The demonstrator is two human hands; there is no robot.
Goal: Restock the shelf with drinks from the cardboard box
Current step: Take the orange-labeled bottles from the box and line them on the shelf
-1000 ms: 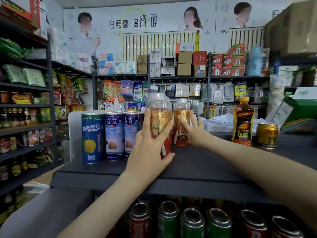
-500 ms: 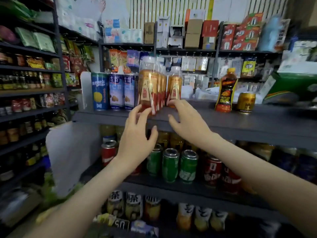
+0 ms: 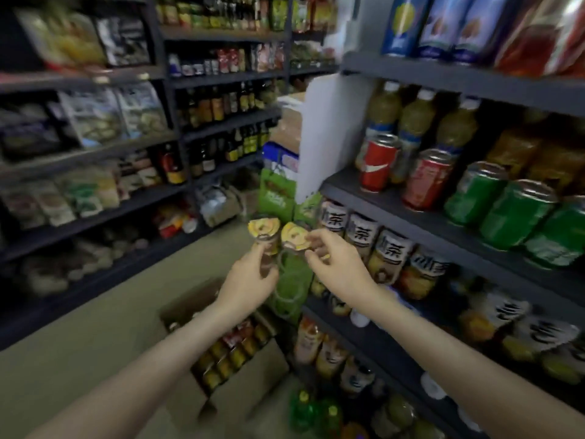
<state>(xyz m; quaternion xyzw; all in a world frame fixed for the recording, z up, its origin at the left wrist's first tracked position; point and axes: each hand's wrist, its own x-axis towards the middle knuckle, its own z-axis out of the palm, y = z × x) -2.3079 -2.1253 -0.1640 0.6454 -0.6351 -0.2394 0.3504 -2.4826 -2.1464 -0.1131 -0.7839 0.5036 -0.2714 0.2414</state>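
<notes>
Left hand [image 3: 250,280] grips one yellow-capped bottle [image 3: 264,239]; right hand [image 3: 337,267] fingers [image 3: 311,245] pinch a second bottle [image 3: 295,237] by its cap. Both are held above the cardboard box [image 3: 221,359], which remains well stocked. Shelf [image 3: 443,223] partly filled; judged mid-task.

Both forearms reach toward twelve o'clock, left hand [image 3: 253,282] and right hand [image 3: 337,264] side by side, fingers curled.
</notes>
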